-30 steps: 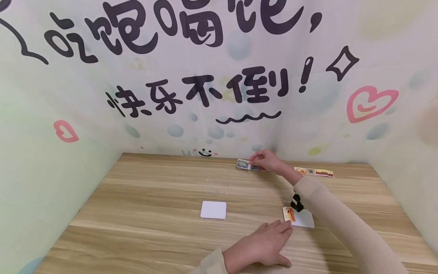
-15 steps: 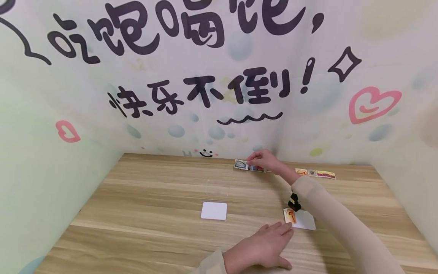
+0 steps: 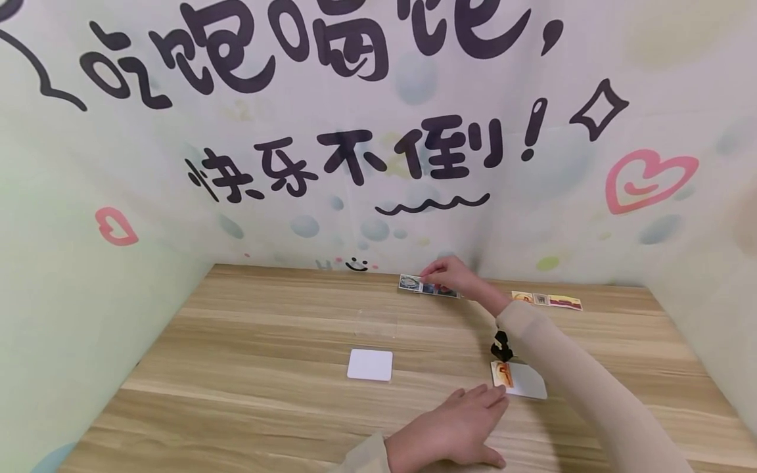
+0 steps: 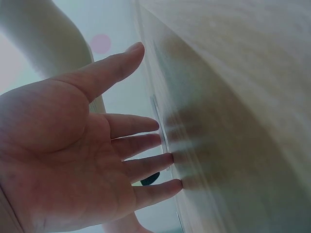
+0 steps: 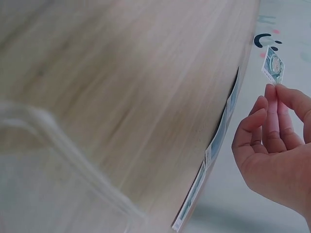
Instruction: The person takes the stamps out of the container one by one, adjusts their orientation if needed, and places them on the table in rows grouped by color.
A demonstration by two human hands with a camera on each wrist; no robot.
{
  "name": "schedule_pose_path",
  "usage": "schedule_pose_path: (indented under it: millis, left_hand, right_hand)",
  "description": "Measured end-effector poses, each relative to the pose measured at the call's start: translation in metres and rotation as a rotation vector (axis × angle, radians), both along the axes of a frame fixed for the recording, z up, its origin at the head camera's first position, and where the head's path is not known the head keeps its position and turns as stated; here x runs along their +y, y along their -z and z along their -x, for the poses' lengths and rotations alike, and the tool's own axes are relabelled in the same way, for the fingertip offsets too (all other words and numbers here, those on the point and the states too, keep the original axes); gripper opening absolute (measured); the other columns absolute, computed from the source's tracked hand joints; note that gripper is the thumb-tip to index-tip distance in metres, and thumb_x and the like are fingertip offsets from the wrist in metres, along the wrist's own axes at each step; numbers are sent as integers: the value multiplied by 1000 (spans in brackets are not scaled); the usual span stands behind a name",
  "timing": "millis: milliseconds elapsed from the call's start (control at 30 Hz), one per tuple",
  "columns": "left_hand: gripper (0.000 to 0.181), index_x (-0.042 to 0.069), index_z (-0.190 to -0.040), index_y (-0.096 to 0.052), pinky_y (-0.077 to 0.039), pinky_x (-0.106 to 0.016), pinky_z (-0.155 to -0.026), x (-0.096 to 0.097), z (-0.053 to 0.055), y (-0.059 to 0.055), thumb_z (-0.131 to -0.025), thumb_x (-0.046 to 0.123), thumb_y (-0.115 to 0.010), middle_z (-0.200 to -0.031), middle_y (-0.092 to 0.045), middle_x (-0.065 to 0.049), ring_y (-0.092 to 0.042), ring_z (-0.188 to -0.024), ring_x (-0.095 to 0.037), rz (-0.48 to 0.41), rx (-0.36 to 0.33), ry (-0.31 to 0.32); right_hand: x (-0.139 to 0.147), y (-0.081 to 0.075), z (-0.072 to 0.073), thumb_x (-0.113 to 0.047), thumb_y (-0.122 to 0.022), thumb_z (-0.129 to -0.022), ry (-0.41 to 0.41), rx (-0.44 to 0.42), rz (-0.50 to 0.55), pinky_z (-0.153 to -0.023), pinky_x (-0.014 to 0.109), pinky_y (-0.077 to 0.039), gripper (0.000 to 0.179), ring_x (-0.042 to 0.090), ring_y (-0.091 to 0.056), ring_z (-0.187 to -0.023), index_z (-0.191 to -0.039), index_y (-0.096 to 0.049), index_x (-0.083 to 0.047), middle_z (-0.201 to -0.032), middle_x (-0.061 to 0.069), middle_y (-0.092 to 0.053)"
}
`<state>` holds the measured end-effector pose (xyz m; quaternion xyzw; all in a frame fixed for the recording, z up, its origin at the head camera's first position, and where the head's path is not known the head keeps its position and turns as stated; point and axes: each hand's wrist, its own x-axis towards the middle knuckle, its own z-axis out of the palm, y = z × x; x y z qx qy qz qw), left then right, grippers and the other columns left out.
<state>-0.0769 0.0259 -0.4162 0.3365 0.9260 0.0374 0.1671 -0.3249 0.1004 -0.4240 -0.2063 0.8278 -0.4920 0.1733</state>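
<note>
My right hand [image 3: 452, 278] is at the back edge of the table. Its thumb and fingers pinch a small blue-and-white stamp [image 5: 275, 67], held up with its picture side showing in the right wrist view. Just below and right of it, a row of stamps [image 5: 221, 133] lies along the table's back edge, partly behind the hand in the head view. My left hand [image 3: 458, 424] rests palm down with fingers spread, thumb apart. Its fingertips are right at the near edge of a white card [image 3: 527, 381] that bears an orange stamp [image 3: 503, 374].
More stamps [image 3: 547, 301] stretch along the back right, partly hidden by my right arm. A white card [image 3: 370, 365] lies mid-table, with a clear plastic sheet [image 3: 376, 324] behind it. The printed wall [image 3: 284, 243] rises straight behind the table [image 3: 236, 368].
My right hand has slid slightly left along the back edge with the stamp, and more of the row shows beside it. The left hand stays in place.
</note>
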Motion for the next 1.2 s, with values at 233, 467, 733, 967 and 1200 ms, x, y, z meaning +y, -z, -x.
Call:
schedule_pose_path:
  millis: [233, 467, 733, 967, 1200]
  left_hand:
    - [88, 20, -164, -39, -40, -36, -118, 0, 0, 0, -94, 63, -70, -172, -26, 10, -31, -155, -10, 9, -5, 3]
    - [90, 21, -164, -38, -40, -35, -118, 1, 0, 0, -93, 64, -71, -172, -26, 10, -32, -155, -10, 19, -2, 4]
    - [88, 21, -164, -39, -39, -34, -118, 0, 0, 2, -94, 63, -70, -173, -25, 10, -31, -156, -9, 13, -5, 3]
    - [87, 21, -164, -39, -38, -34, -119, 0, 1, 3, -95, 62, -70, -173, -24, 11, -29, -156, -9, 11, -24, 3]
    - [86, 21, -164, -38, -38, -34, -119, 0, 2, 0, -95, 60, -70, -173, -23, 12, -28, -156, -9, 8, -64, 4]
  right_hand:
    - [-1, 2, 6, -8, -70, -100, -3, -13, 7, -62, 27, -49, 21, 12, -60, -68, -111, -75, 10, -83, 4, -73]
    - [-3, 5, 10, -8, -71, -99, 25, -31, -8, -62, 25, -49, 21, 11, -60, -69, -111, -76, 8, -85, 3, -74]
    - [-8, 8, 11, -10, -73, -98, 29, -42, -22, -59, 25, -46, 20, 12, -57, -66, -109, -77, 7, -82, 3, -73]
    - [-12, 9, 10, -11, -73, -98, 32, -28, -39, -58, 24, -45, 23, 12, -57, -66, -112, -76, 7, -80, 6, -71]
    - [-14, 9, 8, -12, -74, -96, 29, -17, -33, -58, 24, -44, 18, 11, -54, -59, -105, -80, 3, -84, 3, -74]
